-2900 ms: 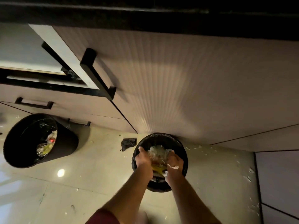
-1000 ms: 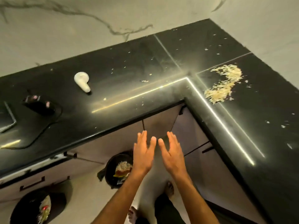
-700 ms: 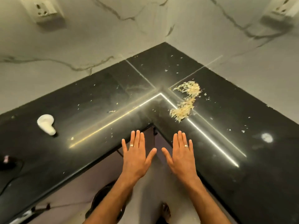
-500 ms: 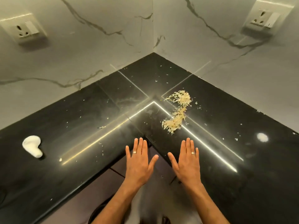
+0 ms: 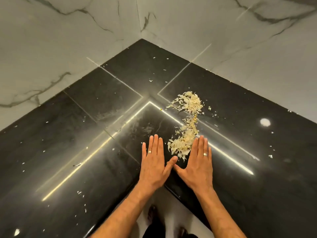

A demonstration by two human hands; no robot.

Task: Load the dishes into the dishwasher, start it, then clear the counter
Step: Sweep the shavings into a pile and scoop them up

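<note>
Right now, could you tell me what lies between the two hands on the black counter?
In the head view, the near end of the pale heap of food scraps lies between the left hand and right hand, on the glossy black stone counter.

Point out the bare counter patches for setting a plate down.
Barest: the black stone counter left of the left hand, only stray flecks. Also right of the right hand, toward the front edge. Crowded: the pale heap of peel scraps running from between both hands toward the marble-walled corner.

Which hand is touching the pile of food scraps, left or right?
The right hand: its flat fingers lie against the near end of the scrap pile on the black counter. The left hand, also flat, sits beside it, clear of the pile.
</note>
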